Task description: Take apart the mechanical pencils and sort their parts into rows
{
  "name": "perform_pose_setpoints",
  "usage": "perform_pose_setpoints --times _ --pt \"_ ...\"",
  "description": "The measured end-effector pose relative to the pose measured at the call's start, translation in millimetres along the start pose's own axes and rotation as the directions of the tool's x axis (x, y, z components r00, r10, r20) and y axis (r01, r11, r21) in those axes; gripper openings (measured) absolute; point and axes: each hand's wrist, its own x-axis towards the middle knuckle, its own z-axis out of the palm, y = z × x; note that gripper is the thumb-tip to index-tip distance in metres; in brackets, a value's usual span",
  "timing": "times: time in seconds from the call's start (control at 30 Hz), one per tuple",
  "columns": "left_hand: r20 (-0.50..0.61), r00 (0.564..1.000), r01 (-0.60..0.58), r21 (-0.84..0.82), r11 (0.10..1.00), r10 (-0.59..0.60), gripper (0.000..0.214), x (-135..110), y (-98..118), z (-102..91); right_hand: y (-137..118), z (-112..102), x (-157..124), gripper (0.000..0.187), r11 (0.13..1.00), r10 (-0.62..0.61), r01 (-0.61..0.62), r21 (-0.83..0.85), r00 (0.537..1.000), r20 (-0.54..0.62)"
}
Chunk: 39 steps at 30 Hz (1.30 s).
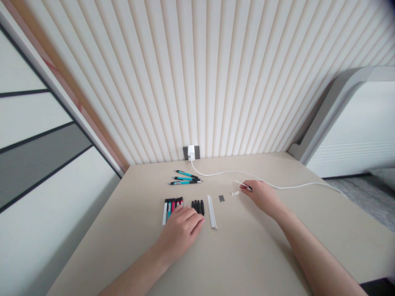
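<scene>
On the beige table [277, 255], the right hand [262, 196] pinches a thin white plastic pen refill [241, 183], whose long axis slants far-left with its free tip pointing away. The left hand [182, 230] lies open and flat, its fingertips beside small black pen grips [198, 206].

Three teal pens [187, 178], about five loose barrels [171, 204], four black grips [198, 205], three white refills [211, 216], one charger [191, 152], one thin stick [241, 183] in my right hand [262, 196]
</scene>
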Motion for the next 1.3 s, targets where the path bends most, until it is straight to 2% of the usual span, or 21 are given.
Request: perform_pose_setpoints --times 0.43,0.7,0.83,0.97,1.03,1.1,1.23,1.3 --pt "0.001 1.000 -0.006 -0.002 1.000 0.006 0.012 -0.5 -1.0 1.6 -2.6 4.3 0.2 0.017 1.000 -0.004 0.005 -0.014 0.998 0.064" --pt "0.012 1.000 -0.002 0.004 1.000 0.002 0.013 -1.2 -1.1 2.4 -1.2 7.7 -0.4 0.019 0.999 -0.050 0.049 0.022 0.998 0.041" --pt "0.012 1.000 -0.004 0.011 1.000 0.003 0.015 -0.6 -0.3 2.5 -2.4 3.4 -1.8 0.028 0.990 -0.063 0.069 0.119 0.996 -0.055" --pt "0.031 1.000 -0.003 0.021 1.000 0.003 0.016 0.5 1.6 1.2 -19.3 -2.2 -8.3 0.034 0.936 -0.068 0.137 0.324 0.974 -0.215" --pt "0.039 0.999 0.008 0.008 1.000 -0.008 0.013 0.5 2.2 0.9 -33.8 -1.1 -14.4 0.038 0.880 -0.121 0.219 0.421 0.962 -0.247" --pt "0.021 0.999 0.027 -0.025 0.999 -0.026 0.017 -0.3 2.2 1.1 -50.1 3.2 -22.1 0.039 0.825 -0.227 0.326 0.461 0.939 -0.259" --pt "-0.063 0.995 0.073 -0.151 0.986 -0.083 0.043 -2.4 2.0 1.7 -81.0 15.9 -39.2 0.044 0.700 -0.485 0.501 0.510 0.857 -0.176" --pt "-0.081 0.991 0.085 -0.218 0.972 -0.105 0.042 -2.6 2.8 1.2 -92.0 21.6 -45.6 0.046 0.665 -0.563 0.525 0.531 0.820 -0.107"
